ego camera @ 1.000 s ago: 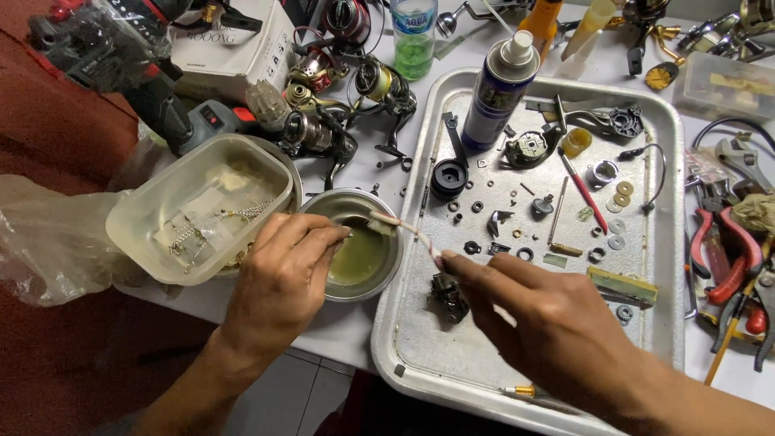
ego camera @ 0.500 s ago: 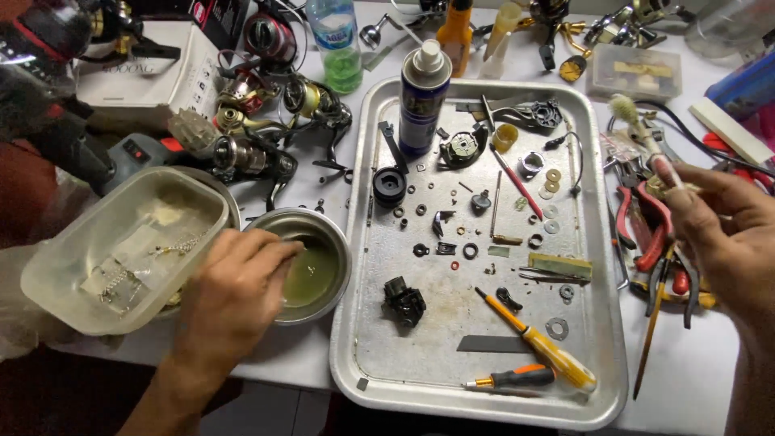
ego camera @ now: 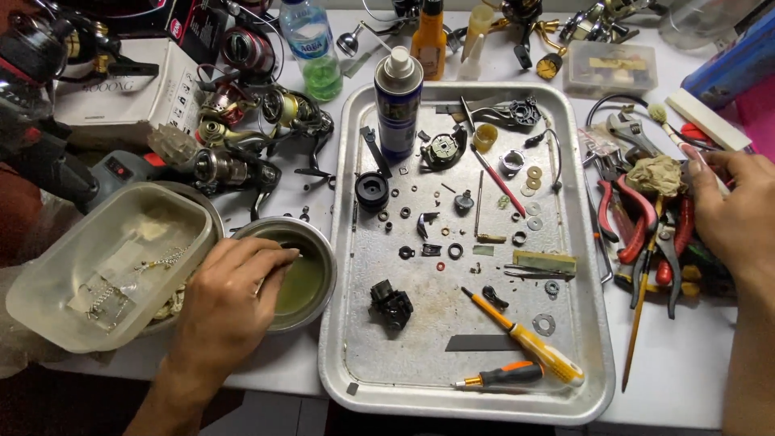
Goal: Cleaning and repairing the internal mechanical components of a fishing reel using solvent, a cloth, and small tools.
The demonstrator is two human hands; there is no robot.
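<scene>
My left hand [ego camera: 230, 303] rests over the near rim of a small metal bowl [ego camera: 319, 258] of greenish liquid. Its fingertips curl down into the bowl, and what they hold is hidden. My right hand [ego camera: 731, 210] is far to the right over a heap of hand tools. It is closed on the thin pale handle of a small brush [ego camera: 658, 115], whose bristle end points up and left. Between my hands lies a metal tray [ego camera: 599, 323] with a black reel part [ego camera: 391, 303] and several small washers, rings and screws.
On the tray stand a spray can [ego camera: 398, 105] and two screwdrivers [ego camera: 529, 345]. A clear plastic tub [ego camera: 105, 266] sits left of the bowl. Fishing reels [ego camera: 242, 165] crowd the back left. Red-handled pliers [ego camera: 626, 218] lie right of the tray, and a green-tinted bottle [ego camera: 311, 48] stands at the back.
My right hand has left the bowl and tray, carrying the brush across to the tool heap on the right. My left hand stays at the bowl. The view has shifted right.
</scene>
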